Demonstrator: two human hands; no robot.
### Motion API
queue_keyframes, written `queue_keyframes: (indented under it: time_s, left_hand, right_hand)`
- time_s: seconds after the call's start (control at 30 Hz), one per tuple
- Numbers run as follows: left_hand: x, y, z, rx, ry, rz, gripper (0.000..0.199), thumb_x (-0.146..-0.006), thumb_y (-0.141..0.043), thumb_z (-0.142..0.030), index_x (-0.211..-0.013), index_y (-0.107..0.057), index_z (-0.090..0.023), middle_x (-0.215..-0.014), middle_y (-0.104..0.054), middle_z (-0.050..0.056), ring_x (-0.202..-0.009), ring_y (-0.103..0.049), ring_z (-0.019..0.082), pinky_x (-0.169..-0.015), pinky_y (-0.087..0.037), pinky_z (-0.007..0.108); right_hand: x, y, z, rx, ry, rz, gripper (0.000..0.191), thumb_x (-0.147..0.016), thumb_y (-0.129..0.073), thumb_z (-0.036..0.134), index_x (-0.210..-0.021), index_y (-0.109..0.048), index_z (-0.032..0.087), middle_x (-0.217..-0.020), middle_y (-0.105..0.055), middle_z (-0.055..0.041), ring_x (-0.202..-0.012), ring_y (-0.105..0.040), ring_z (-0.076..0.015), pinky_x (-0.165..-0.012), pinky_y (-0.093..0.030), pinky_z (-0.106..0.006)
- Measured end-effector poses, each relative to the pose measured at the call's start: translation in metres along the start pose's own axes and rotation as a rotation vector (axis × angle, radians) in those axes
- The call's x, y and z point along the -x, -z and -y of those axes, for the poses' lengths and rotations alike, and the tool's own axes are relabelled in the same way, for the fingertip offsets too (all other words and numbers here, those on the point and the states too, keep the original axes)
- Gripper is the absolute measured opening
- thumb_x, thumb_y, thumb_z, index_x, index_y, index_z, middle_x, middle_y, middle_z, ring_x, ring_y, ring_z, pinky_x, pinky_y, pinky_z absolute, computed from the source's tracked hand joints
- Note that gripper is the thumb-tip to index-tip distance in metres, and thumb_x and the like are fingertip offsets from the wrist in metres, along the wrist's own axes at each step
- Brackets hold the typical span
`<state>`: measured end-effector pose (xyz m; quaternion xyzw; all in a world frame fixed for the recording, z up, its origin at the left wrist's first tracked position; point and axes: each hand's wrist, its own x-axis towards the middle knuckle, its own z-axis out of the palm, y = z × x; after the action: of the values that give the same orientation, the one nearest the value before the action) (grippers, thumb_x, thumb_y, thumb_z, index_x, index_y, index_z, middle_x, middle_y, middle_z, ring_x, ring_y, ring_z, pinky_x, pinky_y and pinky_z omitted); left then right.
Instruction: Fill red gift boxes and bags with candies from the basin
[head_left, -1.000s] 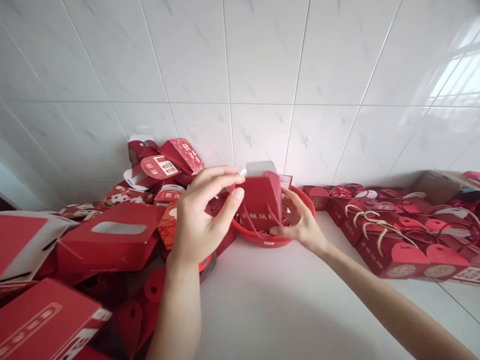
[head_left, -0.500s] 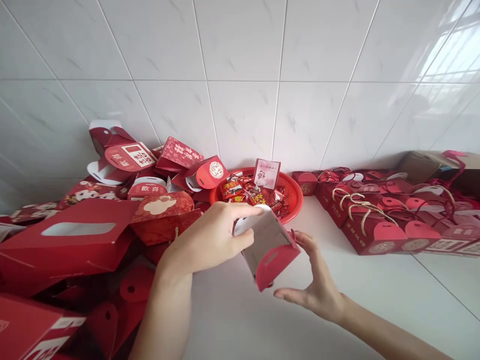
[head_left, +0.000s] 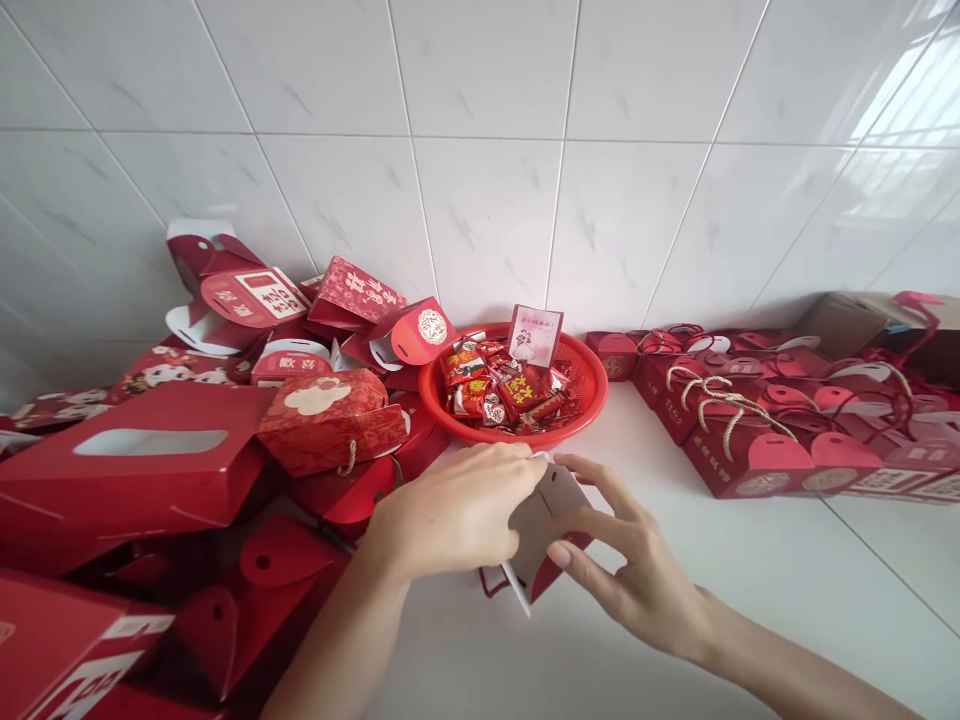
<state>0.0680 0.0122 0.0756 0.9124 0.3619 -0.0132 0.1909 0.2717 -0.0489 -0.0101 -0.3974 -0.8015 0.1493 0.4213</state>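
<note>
Between my hands, just in front of the basket, is a small red cardboard gift box (head_left: pixel 538 535) with its grey-white inside facing up and its top flaps apart. My left hand (head_left: pixel 457 505) grips its left side, the fingertips at the far edge. On the other side, my right hand (head_left: pixel 637 560) holds the right wall, with fingers and thumb bent over it. A dark red cord shows below the box. Beyond my hands stands a red plastic basket (head_left: pixel 600 395) of wrapped sweets (head_left: pixel 517 385), with a pink printed card (head_left: pixel 535 337) upright among them.
Red gift boxes (head_left: pixel 142 450) lie heaped on the left, some with open flaps. To the right, closed gift boxes (head_left: pixel 772 460) with cord handles stand packed in rows. A brown carton (head_left: pixel 840 318) is behind them. White wall tiles (head_left: pixel 487 220) rise at the back.
The box has come nearer and tipped so its opening faces up more. My right hand has closed in from beside it onto its right wall. My left hand has shifted down and right.
</note>
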Motion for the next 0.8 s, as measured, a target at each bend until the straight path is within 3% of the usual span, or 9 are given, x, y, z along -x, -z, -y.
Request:
queue_keyframes:
  time_s: [0.17, 0.27, 0.37, 0.43, 0.6, 0.8]
  left_hand:
    - [-0.012, 0.011, 0.010, 0.073, 0.020, 0.154, 0.060, -0.069, -0.072, -0.024, -0.128, -0.060, -0.025, -0.128, -0.064, 0.006, -0.126, -0.055, 0.030, -0.098, -0.047, 0.034]
    - [-0.015, 0.019, 0.017, 0.068, 0.036, 0.203, 0.063, -0.066, -0.077, -0.029, -0.127, -0.060, -0.026, -0.127, -0.065, 0.004, -0.124, -0.055, 0.029, -0.098, -0.047, 0.033]
    - [-0.017, 0.023, 0.026, 0.055, 0.111, 0.203, 0.071, -0.064, -0.079, -0.032, -0.132, -0.059, -0.025, -0.132, -0.064, 0.005, -0.128, -0.053, 0.031, -0.098, -0.046, 0.032]
    - [-0.019, 0.025, 0.032, 0.065, 0.139, 0.212, 0.080, -0.062, -0.081, -0.033, -0.137, -0.056, -0.024, -0.136, -0.062, 0.006, -0.129, -0.053, 0.031, -0.099, -0.046, 0.032]
    - [-0.024, 0.023, 0.041, 0.070, 0.151, 0.257, 0.092, -0.058, -0.084, -0.042, -0.142, -0.053, -0.022, -0.140, -0.060, 0.008, -0.127, -0.055, 0.033, -0.099, -0.047, 0.033]
    - [-0.033, 0.019, 0.048, 0.095, 0.090, 0.295, 0.093, -0.058, -0.083, -0.041, -0.144, -0.053, -0.022, -0.145, -0.058, 0.008, -0.128, -0.055, 0.031, -0.100, -0.046, 0.031]
  right_hand:
    - [0.008, 0.001, -0.007, -0.063, -0.190, 0.043, 0.028, -0.089, -0.068, 0.042, -0.070, -0.069, 0.022, -0.146, -0.053, -0.0095, -0.125, -0.059, -0.0312, -0.100, -0.055, -0.048]
    - [0.010, 0.005, -0.011, -0.076, -0.221, 0.133, 0.024, -0.079, -0.079, 0.044, -0.092, -0.073, 0.025, -0.156, -0.043, -0.0104, -0.135, -0.050, -0.0353, -0.104, -0.051, -0.052]
    - [0.010, 0.005, -0.018, -0.102, -0.258, 0.228, 0.064, -0.073, -0.084, 0.040, -0.131, -0.061, 0.029, -0.162, -0.032, -0.0122, -0.143, -0.042, -0.0360, -0.108, -0.048, -0.051]
    - [0.012, 0.002, -0.024, -0.159, -0.322, 0.266, 0.078, -0.073, -0.083, 0.037, -0.143, -0.049, 0.031, -0.158, -0.039, -0.0128, -0.138, -0.048, -0.0343, -0.106, -0.049, -0.050]
    - [0.020, -0.001, -0.033, -0.266, -0.503, 0.301, 0.103, -0.069, -0.086, 0.043, -0.155, -0.029, 0.033, -0.148, -0.050, -0.0122, -0.124, -0.058, -0.0321, -0.100, -0.052, -0.051]
    - [0.027, 0.008, -0.034, -0.272, -0.521, 0.273, 0.104, -0.066, -0.087, 0.047, -0.153, -0.032, 0.031, -0.133, -0.062, -0.0115, -0.111, -0.064, -0.0307, -0.092, -0.057, -0.048]
